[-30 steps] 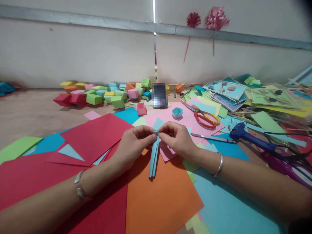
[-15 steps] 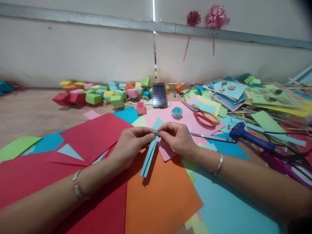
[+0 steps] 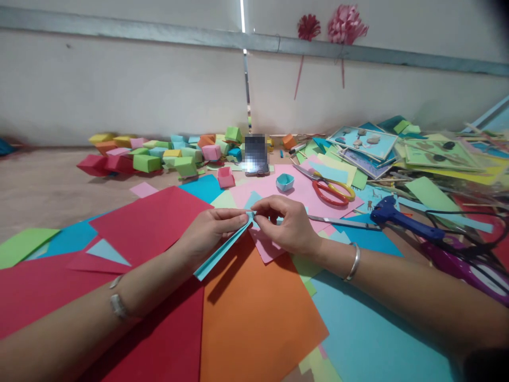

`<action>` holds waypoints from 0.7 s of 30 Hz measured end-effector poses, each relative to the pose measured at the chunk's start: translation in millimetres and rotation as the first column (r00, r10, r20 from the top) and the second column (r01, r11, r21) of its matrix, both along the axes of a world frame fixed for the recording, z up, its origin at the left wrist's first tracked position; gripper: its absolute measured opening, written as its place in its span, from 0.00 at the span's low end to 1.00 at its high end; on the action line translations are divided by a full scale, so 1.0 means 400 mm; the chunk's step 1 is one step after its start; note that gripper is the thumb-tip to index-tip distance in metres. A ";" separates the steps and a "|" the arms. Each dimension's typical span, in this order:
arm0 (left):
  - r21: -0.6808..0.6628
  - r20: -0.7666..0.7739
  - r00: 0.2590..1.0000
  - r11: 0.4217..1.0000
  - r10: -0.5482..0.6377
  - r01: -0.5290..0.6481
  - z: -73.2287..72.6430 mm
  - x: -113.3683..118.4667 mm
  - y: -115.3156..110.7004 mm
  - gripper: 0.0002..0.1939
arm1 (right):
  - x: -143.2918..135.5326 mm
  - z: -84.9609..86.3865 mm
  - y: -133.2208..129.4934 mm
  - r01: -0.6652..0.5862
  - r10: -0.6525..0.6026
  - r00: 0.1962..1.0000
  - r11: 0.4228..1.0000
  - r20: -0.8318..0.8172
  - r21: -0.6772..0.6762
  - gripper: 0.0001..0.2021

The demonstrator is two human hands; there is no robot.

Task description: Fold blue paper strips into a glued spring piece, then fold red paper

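Between my two hands is a light blue folded paper strip point(image 3: 222, 250), its long tail slanting down to the left above the orange paper point(image 3: 264, 318). My left hand point(image 3: 210, 233) pinches the strip near its upper end between thumb and fingers. At that same end, the thumb and fingertips of my right hand point(image 3: 288, 225) close on the small folded tip, which they partly hide. Just beyond my hands sit a small light blue paper box point(image 3: 285, 182) and a pink paper box point(image 3: 226, 178).
Red-and-yellow scissors point(image 3: 332, 192) lie on pink paper. To the right are a metal blade or ruler point(image 3: 345, 222), a blue-and-purple glue gun point(image 3: 405, 218) and stacked framed pictures point(image 3: 363, 142). Colourful paper cubes point(image 3: 147, 163) and a phone point(image 3: 256, 154) stand along the wall. Red paper point(image 3: 151, 225) covers the left.
The strip's tail has swung left and turned, from hanging nearly straight down to a longer slant. My right-hand fingers have shifted at the folded end. The view has moved slightly.
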State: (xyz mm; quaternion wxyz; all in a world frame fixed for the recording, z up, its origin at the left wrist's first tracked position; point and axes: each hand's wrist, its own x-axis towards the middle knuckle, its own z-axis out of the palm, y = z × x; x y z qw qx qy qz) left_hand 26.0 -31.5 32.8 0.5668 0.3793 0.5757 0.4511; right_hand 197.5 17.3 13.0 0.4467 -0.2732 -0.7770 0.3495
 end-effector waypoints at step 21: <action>0.198 -0.224 0.965 0.976 0.133 -0.089 0.004 0.027 -0.029 0.10 | -0.009 -0.004 -0.012 -0.032 0.029 0.996 0.999 -0.081 -0.041 0.08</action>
